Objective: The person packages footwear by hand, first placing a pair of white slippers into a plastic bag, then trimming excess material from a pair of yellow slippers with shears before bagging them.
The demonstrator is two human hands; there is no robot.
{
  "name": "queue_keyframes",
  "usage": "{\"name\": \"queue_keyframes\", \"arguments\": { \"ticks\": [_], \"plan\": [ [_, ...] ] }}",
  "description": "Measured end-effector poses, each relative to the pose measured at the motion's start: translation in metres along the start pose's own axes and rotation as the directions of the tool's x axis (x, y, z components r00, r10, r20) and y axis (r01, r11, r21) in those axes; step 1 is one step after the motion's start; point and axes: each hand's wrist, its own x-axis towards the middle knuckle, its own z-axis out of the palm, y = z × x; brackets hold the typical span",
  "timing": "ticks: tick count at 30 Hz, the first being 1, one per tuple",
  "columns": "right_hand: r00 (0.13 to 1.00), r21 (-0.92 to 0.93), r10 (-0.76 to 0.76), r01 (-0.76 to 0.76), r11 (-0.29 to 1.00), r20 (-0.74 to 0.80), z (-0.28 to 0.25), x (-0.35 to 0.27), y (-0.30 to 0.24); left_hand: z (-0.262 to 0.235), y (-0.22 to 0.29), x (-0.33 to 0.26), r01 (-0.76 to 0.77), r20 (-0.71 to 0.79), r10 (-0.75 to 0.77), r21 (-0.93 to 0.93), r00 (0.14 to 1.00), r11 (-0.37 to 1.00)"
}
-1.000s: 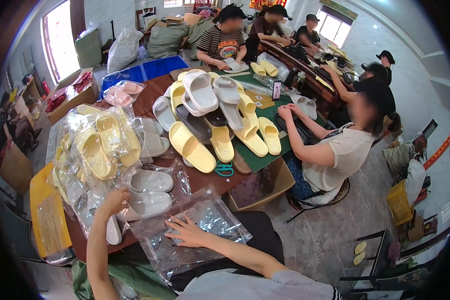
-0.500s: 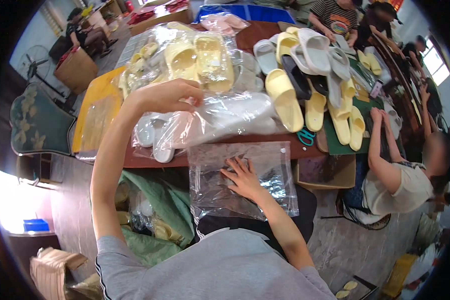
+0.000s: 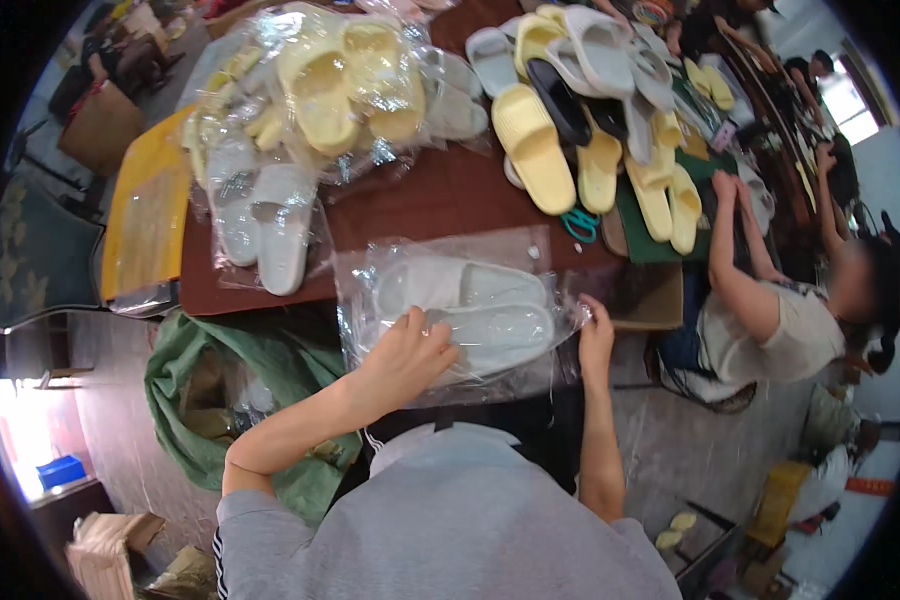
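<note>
A pair of pale grey-white slide slippers (image 3: pixel 495 335) in clear plastic lies side by side at the table's front edge, over my lap. Beneath the pair is a flat clear plastic bag (image 3: pixel 360 275). My left hand (image 3: pixel 410 350) bends its fingers closed over the strap end of the nearer slipper. At the pair's right end my right hand (image 3: pixel 595 340) pinches the edge of the clear plastic between thumb and fingers. Its other fingers are partly hidden.
Bagged yellow slippers (image 3: pixel 320 95) and a bagged grey pair (image 3: pixel 282 225) lie on the brown table (image 3: pixel 390 205). Loose slippers (image 3: pixel 535 150) are heaped right, near teal scissors (image 3: pixel 579 225). A green sack (image 3: pixel 185 370) stands left, a cardboard box (image 3: pixel 660 300) right. A co-worker (image 3: pixel 780 330) sits at right.
My left hand has brought the wrapped pale pair from the table onto the flat bag. My right hand, spread on that bag before, has moved right and now pinches plastic. The view has shifted.
</note>
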Motion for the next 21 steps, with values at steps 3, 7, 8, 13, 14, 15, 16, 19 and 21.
{"name": "queue_keyframes", "arguments": {
  "ticks": [3,7,8,13,14,15,16,19,21],
  "plan": [
    [0.993,0.219,0.063,-0.084,0.972,0.101,-0.024,-0.002,-0.02,0.014,0.005,0.003,-0.021,-0.055,0.016,-0.097,0.998,0.995],
    [0.927,0.249,0.164,-0.256,0.934,0.336,-0.022,0.002,-0.006,0.023,0.008,-0.001,0.003,-0.055,-0.018,-0.269,0.998,0.963],
    [0.928,0.225,0.155,-0.24,0.944,0.34,-0.018,0.005,-0.004,0.025,0.008,-0.002,0.027,-0.071,-0.055,-0.348,0.996,0.937],
    [0.907,0.039,0.167,-0.197,0.98,0.386,0.011,0.027,-0.031,0.055,0.002,-0.026,0.415,-0.022,-0.468,-0.425,0.884,0.804],
    [0.92,-0.029,0.145,-0.145,0.989,0.365,0.016,0.029,-0.036,0.061,0.002,-0.03,0.462,0.002,-0.511,-0.429,0.86,0.776],
    [0.921,-0.161,0.15,-0.097,0.982,0.361,0.018,0.032,-0.035,0.068,0.003,-0.033,0.504,0.021,-0.55,-0.432,0.835,0.748],
    [0.917,-0.286,0.15,-0.041,0.957,0.369,0.027,0.034,-0.041,0.081,0.003,-0.038,0.528,0.062,-0.56,-0.433,0.826,0.731],
    [0.94,-0.457,0.033,0.135,0.879,0.341,0.036,0.035,-0.037,0.103,0.011,-0.039,0.549,0.168,-0.53,-0.397,0.832,0.736],
    [0.944,-0.347,0.045,0.076,0.935,0.328,0.035,0.032,-0.032,0.109,0.012,-0.04,0.531,0.12,-0.534,-0.411,0.837,0.741]
  ]
}}
